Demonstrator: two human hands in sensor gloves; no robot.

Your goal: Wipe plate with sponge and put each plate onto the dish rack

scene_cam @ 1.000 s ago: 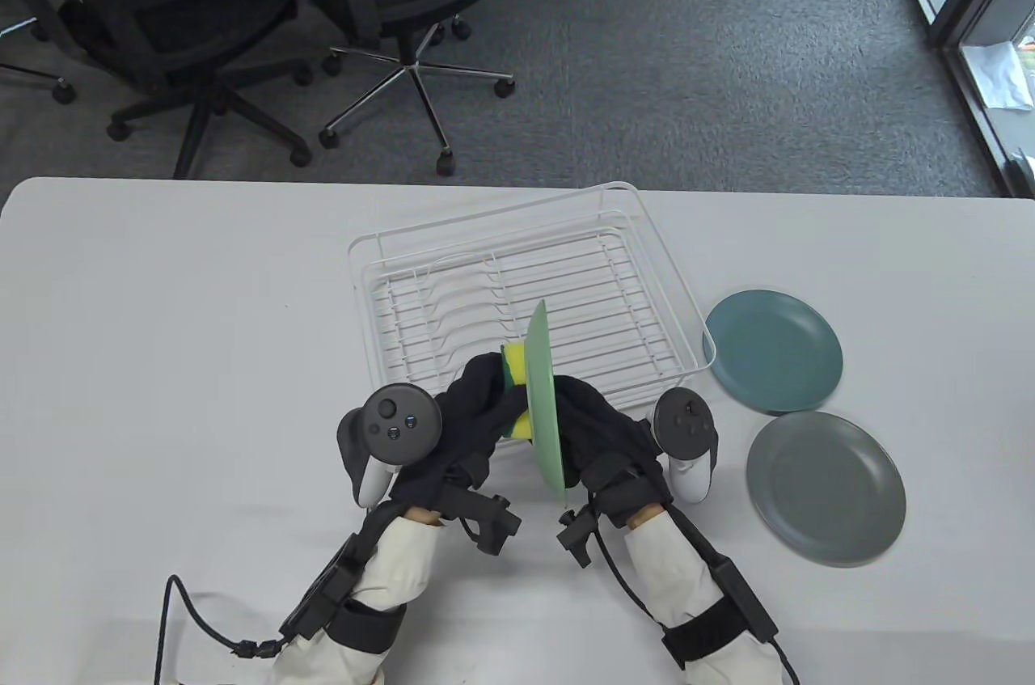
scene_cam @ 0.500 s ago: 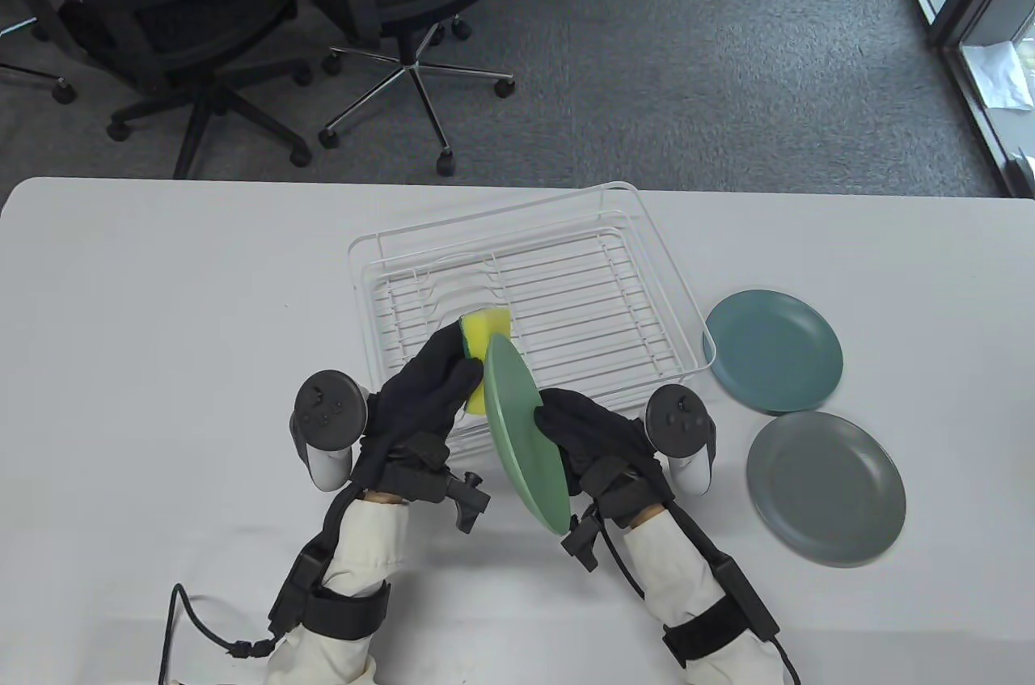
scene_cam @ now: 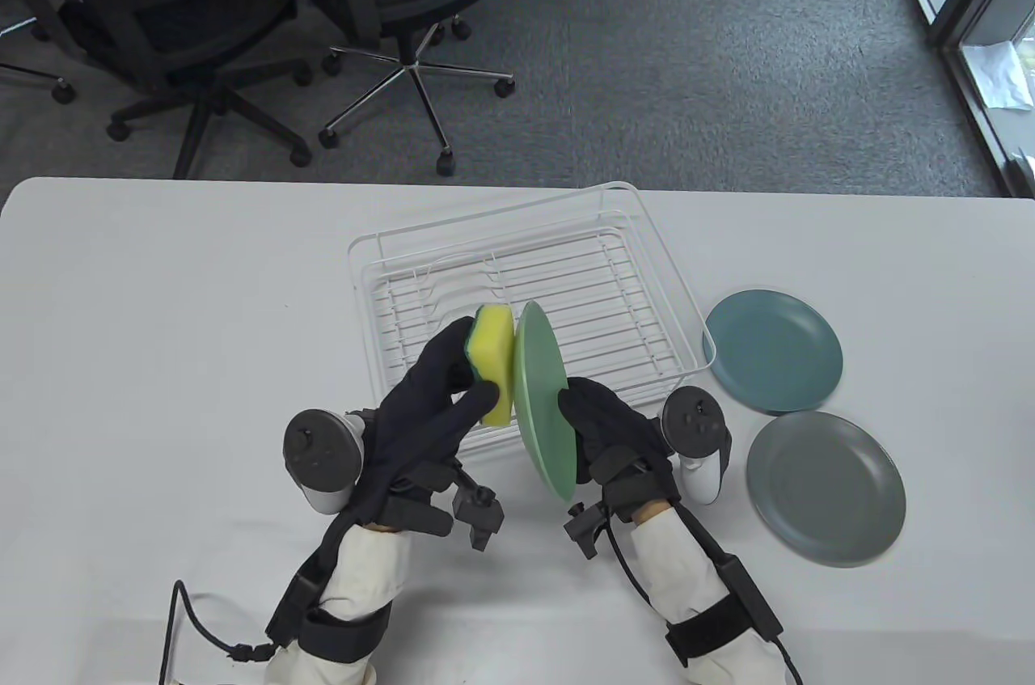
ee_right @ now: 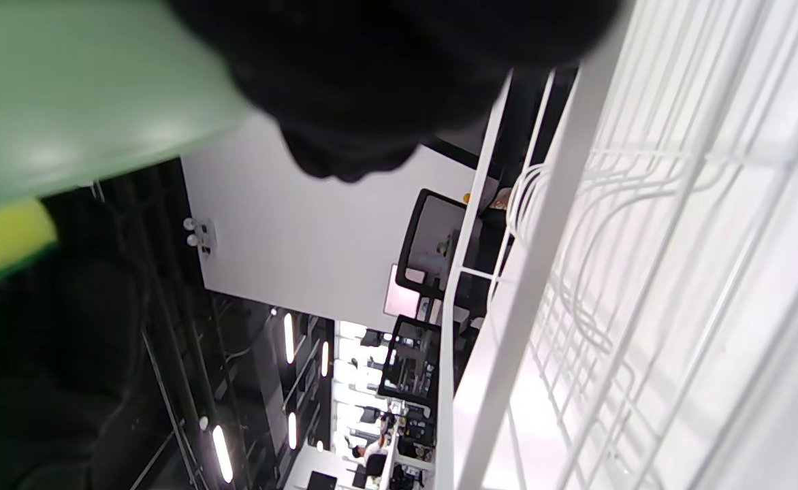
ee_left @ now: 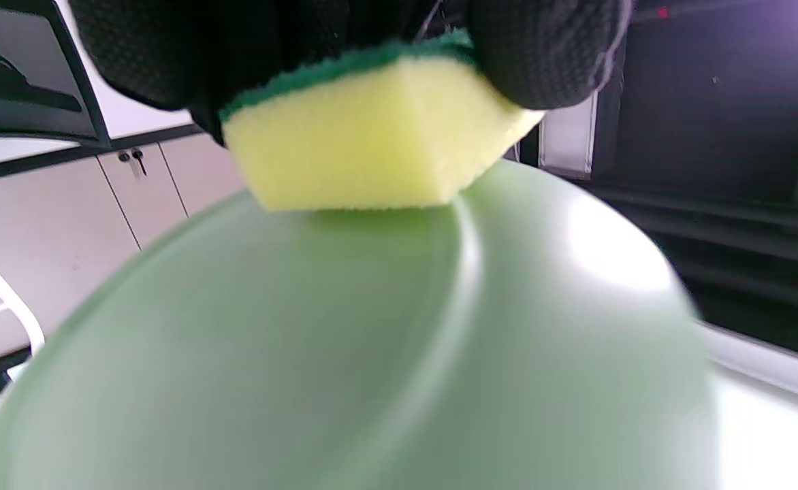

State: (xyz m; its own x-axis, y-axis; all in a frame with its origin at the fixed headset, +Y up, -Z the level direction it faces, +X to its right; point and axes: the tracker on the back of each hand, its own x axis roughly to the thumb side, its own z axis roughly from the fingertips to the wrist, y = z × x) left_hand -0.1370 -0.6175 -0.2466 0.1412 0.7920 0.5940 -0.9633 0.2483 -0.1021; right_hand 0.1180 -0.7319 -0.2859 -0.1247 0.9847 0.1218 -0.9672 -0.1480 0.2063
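Observation:
A light green plate [scene_cam: 543,394] stands nearly on edge above the near rim of the white wire dish rack [scene_cam: 517,297]. My right hand [scene_cam: 602,426] grips its right side. My left hand [scene_cam: 441,386] holds a yellow sponge [scene_cam: 493,365] with a green scouring back and presses the yellow face against the plate's left face. In the left wrist view the sponge [ee_left: 372,136] sits on the upper part of the green plate [ee_left: 372,354]. The right wrist view shows the plate [ee_right: 79,88] and the rack's wires [ee_right: 644,272].
A teal plate [scene_cam: 772,352] and a grey plate [scene_cam: 825,487] lie flat on the white table [scene_cam: 162,313], right of the rack. The rack holds nothing. Office chairs [scene_cam: 242,14] stand on the carpet beyond the far edge.
The plate has swung from edge-on to tilted, showing its back, then risen a little. The sponge has slid from low behind the plate up to its upper left face.

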